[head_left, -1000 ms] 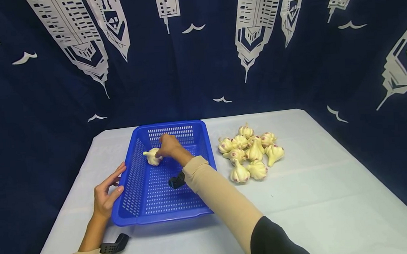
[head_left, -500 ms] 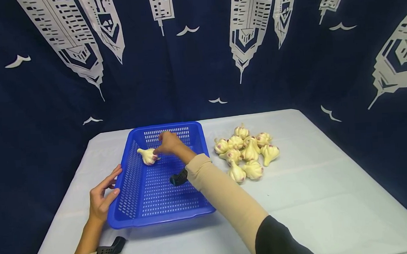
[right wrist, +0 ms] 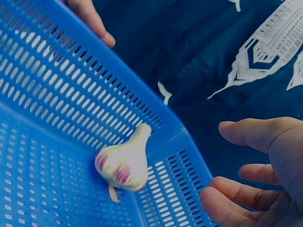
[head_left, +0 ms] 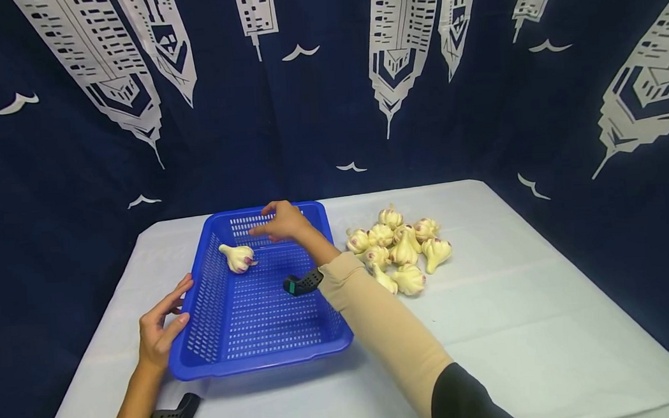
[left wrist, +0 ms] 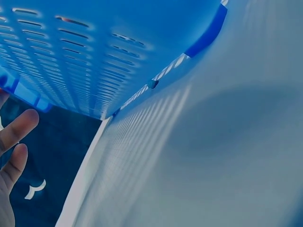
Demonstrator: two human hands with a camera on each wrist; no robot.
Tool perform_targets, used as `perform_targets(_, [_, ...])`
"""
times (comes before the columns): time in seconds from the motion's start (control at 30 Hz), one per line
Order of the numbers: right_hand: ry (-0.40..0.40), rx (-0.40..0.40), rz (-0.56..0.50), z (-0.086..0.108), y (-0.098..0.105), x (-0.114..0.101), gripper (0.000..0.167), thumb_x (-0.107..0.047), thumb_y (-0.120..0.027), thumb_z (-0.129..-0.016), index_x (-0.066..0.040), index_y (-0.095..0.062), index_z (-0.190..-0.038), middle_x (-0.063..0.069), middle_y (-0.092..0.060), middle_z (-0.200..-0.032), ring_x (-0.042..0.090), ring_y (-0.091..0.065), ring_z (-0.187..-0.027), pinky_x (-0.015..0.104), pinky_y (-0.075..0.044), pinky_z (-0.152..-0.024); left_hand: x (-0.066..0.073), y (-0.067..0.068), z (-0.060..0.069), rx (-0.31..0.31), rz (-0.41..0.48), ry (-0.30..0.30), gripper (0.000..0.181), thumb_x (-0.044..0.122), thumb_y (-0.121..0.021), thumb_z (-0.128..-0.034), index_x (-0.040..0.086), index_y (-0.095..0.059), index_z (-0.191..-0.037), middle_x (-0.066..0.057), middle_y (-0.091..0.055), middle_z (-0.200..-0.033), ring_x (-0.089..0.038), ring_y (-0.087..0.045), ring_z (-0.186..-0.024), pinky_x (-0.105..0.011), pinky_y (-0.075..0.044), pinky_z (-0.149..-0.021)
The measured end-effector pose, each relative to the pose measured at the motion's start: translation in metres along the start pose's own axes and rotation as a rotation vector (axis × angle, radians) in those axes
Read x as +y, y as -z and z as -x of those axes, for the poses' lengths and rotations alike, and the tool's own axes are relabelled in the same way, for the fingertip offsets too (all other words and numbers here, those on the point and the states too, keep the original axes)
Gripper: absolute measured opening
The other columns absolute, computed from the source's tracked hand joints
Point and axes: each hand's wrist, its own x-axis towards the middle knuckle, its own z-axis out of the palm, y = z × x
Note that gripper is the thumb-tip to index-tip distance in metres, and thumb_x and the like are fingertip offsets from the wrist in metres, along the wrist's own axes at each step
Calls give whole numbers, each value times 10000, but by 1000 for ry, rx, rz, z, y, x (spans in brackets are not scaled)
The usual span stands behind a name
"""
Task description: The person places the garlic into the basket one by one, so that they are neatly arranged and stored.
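Note:
One garlic bulb (head_left: 238,258) lies in the back left part of the blue slotted basket (head_left: 263,365), and the right wrist view shows the bulb (right wrist: 124,163) against the basket wall (right wrist: 71,80). My right hand (head_left: 285,222) is over the basket's back part, right of the bulb, its fingers apart and holding nothing. In the right wrist view that hand (right wrist: 265,170) is clear of the bulb. My left hand (head_left: 160,325) touches the basket's left side with extended fingers and thumb; the left wrist view shows part of this hand (left wrist: 14,146) beside the basket (left wrist: 156,28).
Right of the basket, several garlic bulbs (head_left: 404,248) lie in a pile on the white tabletop (head_left: 519,313). A dark blue cloth (head_left: 306,121) with white building prints hangs behind the table. Each wrist wears a black device, the right one (head_left: 303,282) being above the basket.
My right hand has let go of the garlic bulb, which now rests in the basket, and has moved up and away to the right. My left hand stays at the basket's side.

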Motion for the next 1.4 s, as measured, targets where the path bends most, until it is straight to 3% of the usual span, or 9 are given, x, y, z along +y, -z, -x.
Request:
perform_targets(0.13, [31, -4, 4, 6, 4, 0, 576, -265, -826, -802, -16, -602, -1271, 92, -676, -895, 298, -704, -792, 360, -560, -729, -1, 1, 0, -5, 9, 0, 494, -92, -485, -730, -198, -587, -1202, -160, -584, -1354, -55, -655, -896, -173, -427, -737])
perform_targets(0.4, [76, -22, 79, 21, 16, 1, 610, -312, -830, -789, -39, -607, -1288, 71, -696, -997, 176, -657, -830, 279, -528, -713, 0, 1, 0, 0, -7, 4, 492, -84, -487, -733, -191, -592, -1201, -159, -588, -1349, -50, -655, -907, -173, -424, -740])
perform_targets(0.8, [120, -45, 147, 36, 32, 8, 623, -315, -832, -783, -58, -604, -1303, 72, -725, -993, 195, -665, -901, 310, -527, -783, 2, 1, -1, 4, -10, 12, 487, -75, -484, -745, -183, -595, -1208, -141, -590, -1353, -45, -652, -905, -174, -417, -737])
perform_targets(0.93, [125, -62, 121, 43, 36, 11, 629, -308, -822, -798, -47, -593, -1321, 103, -728, -1018, 206, -677, -890, 318, -550, -744, 2, 1, 1, 6, -18, 17, 487, -71, -486, -746, -181, -595, -1208, -131, -590, -1356, -40, -648, -908, -175, -411, -735])
perform_targets(1.1, [104, -86, 74, 52, 41, 16, 654, -312, -802, -822, -38, -556, -1362, 133, -708, -1042, 239, -683, -792, 322, -564, -608, 2, 0, 0, 4, -15, 15, 493, -77, -487, -740, -183, -594, -1209, -137, -588, -1355, -41, -651, -920, -178, -411, -729])
perform_targets(1.4, [152, -82, 0, 74, 45, 16, 619, -302, -799, -827, -69, -571, -1354, 90, -707, -981, 287, -679, -852, 323, -559, -583, 1, 0, 0, 10, 17, 16, 500, -88, -483, -732, -193, -587, -1210, -134, -590, -1353, -56, -656, -896, -184, -407, -721])
